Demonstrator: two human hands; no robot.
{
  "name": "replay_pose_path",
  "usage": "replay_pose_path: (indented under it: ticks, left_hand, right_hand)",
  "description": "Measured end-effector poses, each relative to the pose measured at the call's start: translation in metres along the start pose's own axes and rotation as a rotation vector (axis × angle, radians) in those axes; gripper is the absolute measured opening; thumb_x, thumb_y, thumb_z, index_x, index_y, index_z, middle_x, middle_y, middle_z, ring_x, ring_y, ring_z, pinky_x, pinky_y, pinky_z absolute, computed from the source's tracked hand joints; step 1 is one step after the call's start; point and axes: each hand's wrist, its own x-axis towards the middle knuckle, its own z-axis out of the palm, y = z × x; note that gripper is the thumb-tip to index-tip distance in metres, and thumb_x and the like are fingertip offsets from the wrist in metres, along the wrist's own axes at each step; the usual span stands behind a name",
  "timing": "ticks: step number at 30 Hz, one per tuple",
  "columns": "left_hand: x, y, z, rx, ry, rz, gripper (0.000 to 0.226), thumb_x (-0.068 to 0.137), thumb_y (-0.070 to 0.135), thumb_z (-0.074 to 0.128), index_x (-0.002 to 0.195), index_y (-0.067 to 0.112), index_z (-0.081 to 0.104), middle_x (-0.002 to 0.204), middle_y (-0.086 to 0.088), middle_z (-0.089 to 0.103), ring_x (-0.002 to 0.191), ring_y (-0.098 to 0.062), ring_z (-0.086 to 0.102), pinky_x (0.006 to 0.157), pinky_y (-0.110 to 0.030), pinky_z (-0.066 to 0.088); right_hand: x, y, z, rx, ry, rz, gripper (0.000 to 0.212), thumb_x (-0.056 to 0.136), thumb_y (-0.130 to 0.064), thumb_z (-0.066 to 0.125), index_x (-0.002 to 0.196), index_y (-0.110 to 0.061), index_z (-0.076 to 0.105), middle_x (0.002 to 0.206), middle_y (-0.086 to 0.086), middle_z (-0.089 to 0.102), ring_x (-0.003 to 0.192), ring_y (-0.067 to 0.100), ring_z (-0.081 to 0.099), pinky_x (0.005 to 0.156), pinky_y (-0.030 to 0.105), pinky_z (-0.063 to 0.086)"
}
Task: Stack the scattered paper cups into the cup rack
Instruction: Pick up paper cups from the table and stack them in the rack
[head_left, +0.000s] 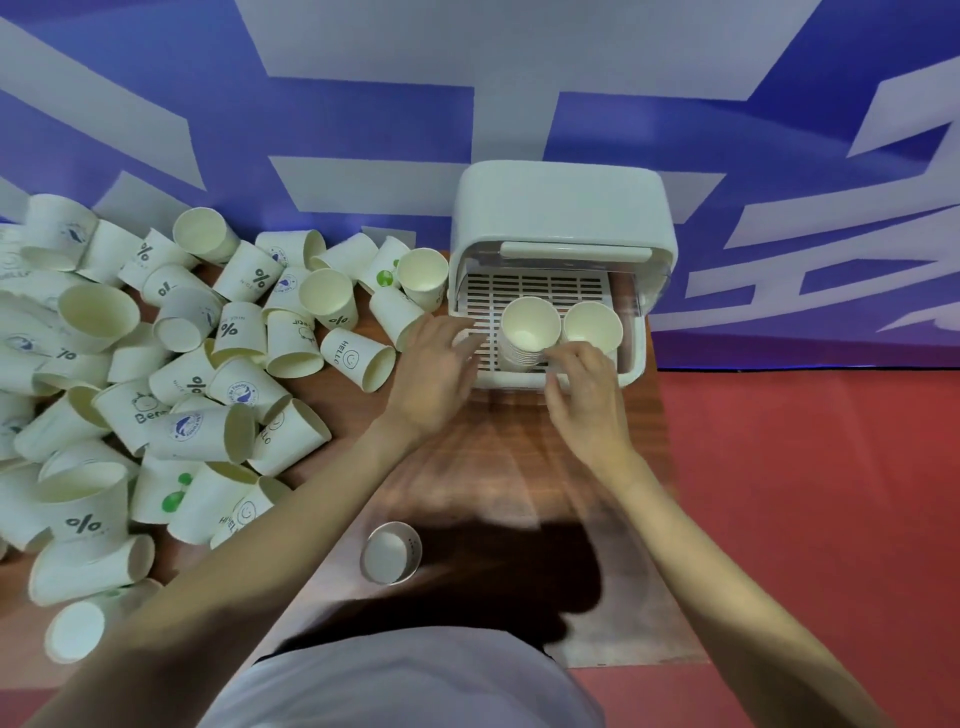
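Note:
A white cup rack (563, 208) with a raised lid stands at the back of the wooden table. On its slotted tray stand a stack of paper cups (529, 327) and, right of it, a second cup (593, 325). My left hand (441, 371) hovers just left of the stack with fingers spread and blurred, holding nothing. My right hand (587, 395) is in front of the second cup, fingers loosely curled, with nothing in them. A large heap of scattered paper cups (171, 374) covers the table's left side. One lone cup (390, 553) stands near the front.
The wooden table (498, 467) ends at a red floor (805, 493) on the right. A blue and white patterned wall (363, 104) rises behind the rack and the heap.

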Motion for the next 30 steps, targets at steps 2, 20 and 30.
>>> replay_pose_path:
  ticks: [2,20,30]
  left_hand:
    - [-0.020,-0.021,-0.013,0.002,0.000,-0.082,0.031,0.078,0.007,0.066,0.109,0.005,0.066,0.115,-0.018,0.063,0.106,-0.037,0.057,0.094,-0.048,0.042]
    - [-0.177,-0.161,-0.070,0.082,0.159,-0.760,0.059,0.082,0.051,0.064,0.119,0.005,0.055,0.123,-0.032,0.049,0.118,-0.041,0.047,0.093,-0.048,0.045]
    - [-0.184,-0.171,-0.083,-0.074,0.116,-0.753,0.057,0.078,0.035,0.074,0.117,-0.002,0.055,0.130,-0.032,0.043,0.123,-0.043,0.042,0.100,-0.048,0.040]
  right_hand:
    - [-0.005,-0.016,0.010,0.009,-0.061,-0.027,0.025,0.089,-0.007,0.057,0.113,-0.009,0.062,0.108,0.008,0.059,0.102,0.027,0.055,0.093,0.036,0.041]
    - [0.019,-0.132,0.140,0.141,-0.340,0.165,0.029,0.089,-0.017,0.062,0.115,-0.004,0.060,0.109,0.013,0.063,0.100,0.027,0.061,0.089,0.042,0.049]
    - [0.056,-0.149,0.187,0.334,-0.261,0.600,0.017,0.087,-0.018,0.067,0.091,-0.002,0.068,0.099,0.013,0.069,0.096,0.026,0.065,0.074,0.024,0.044]
